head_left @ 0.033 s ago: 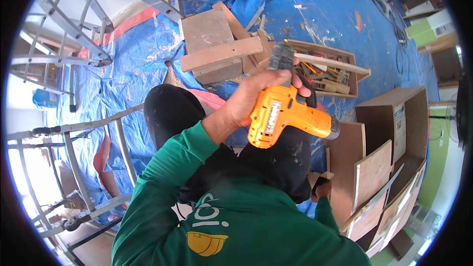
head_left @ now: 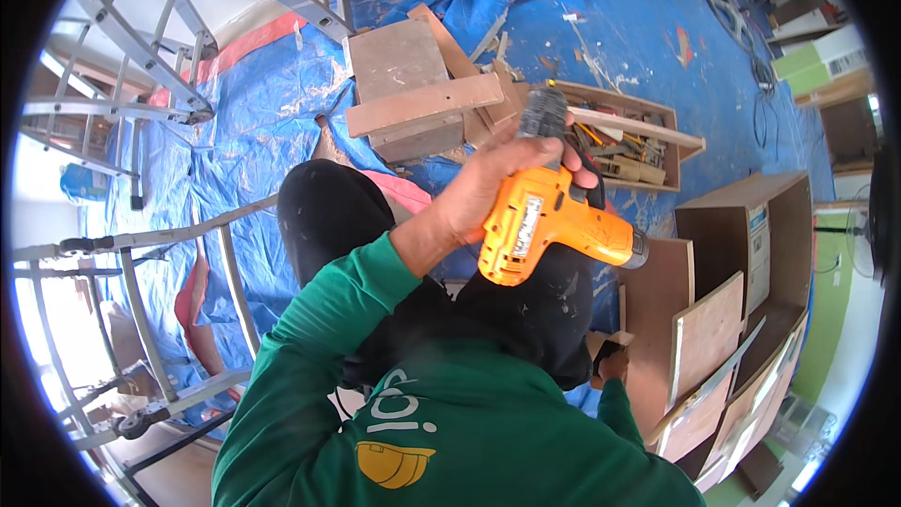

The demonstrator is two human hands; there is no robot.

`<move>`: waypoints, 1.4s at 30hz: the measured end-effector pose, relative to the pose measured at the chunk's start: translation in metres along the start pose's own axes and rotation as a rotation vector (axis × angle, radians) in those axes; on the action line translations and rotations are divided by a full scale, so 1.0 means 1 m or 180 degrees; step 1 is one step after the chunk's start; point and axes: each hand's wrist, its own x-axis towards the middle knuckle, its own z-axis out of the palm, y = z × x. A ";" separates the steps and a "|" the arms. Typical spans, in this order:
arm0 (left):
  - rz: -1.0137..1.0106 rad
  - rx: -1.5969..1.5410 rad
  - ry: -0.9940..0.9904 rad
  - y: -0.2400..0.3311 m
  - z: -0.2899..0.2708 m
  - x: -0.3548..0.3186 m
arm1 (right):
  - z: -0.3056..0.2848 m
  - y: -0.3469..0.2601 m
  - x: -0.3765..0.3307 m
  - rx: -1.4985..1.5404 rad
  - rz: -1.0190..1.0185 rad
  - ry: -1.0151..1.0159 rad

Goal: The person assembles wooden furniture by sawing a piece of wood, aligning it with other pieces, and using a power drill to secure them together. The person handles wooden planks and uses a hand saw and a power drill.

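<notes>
Your left hand [head_left: 488, 192] is clenching the orange cordless drill [head_left: 554, 225] by its handle. The drill is probably rigid, battery-heavy and slick-cased. Your right hand [head_left: 615, 363] is reaching beside the plywood panels [head_left: 709, 329], its fingers' state impossible to tell.

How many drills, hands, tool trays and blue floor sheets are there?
orange drill: 1
hands: 2 (left hand gripping the orange drill, right hand low by the boards)
wooden tool tray: 1
blue floor sheet: 1
Total: 5
</notes>
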 end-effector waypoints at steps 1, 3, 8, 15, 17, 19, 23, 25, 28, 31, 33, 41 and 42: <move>-0.0097 -0.0039 -0.0056 0.002 -0.001 -0.004 | -0.004 -0.001 0.002 -0.0172 -0.0098 0.0028; 0.0086 0.0163 0.0089 0.004 0.002 0.002 | -0.021 -0.021 0.010 -0.0364 -0.0445 0.0146; 0.0598 0.0538 0.0368 -0.006 0.005 -0.002 | -0.134 -0.147 0.004 0.0714 -0.1181 0.1020; 0.0864 0.1089 0.0020 -0.001 0.009 0.003 | -0.325 -0.421 -0.090 0.3003 -0.2700 0.1310; 0.0722 0.1140 -0.0063 0.002 0.003 0.000 | -0.333 -0.471 -0.099 0.3507 -0.2999 0.0789; 0.0757 0.1238 -0.0062 0.001 0.001 0.000 | -0.338 -0.490 -0.100 0.3652 -0.3273 0.0422; 0.0939 0.1187 0.0294 0.002 0.007 -0.005 | -0.337 -0.508 -0.103 0.3451 -0.3313 -0.0134; 0.0920 0.1090 0.0306 0.003 0.000 -0.004 | -0.329 -0.512 -0.106 0.3414 -0.3290 -0.0302; 0.0845 0.0873 0.0209 0.005 -0.008 -0.005 | -0.320 -0.517 -0.111 0.3419 -0.3309 -0.0225; 0.1029 0.0860 0.0211 -0.001 -0.019 -0.004 | -0.311 -0.516 -0.109 0.3309 -0.3353 -0.0218; 0.1003 0.0609 0.0203 -0.005 -0.019 -0.003 | -0.314 -0.504 -0.104 0.2289 -0.3984 0.0415; 0.0866 0.0252 0.0385 -0.011 -0.009 0.006 | -0.314 -0.453 -0.075 0.0906 -0.4001 0.0334; 0.0897 0.0228 0.0457 -0.011 -0.009 0.008 | -0.314 -0.452 -0.073 0.0826 -0.4008 0.0384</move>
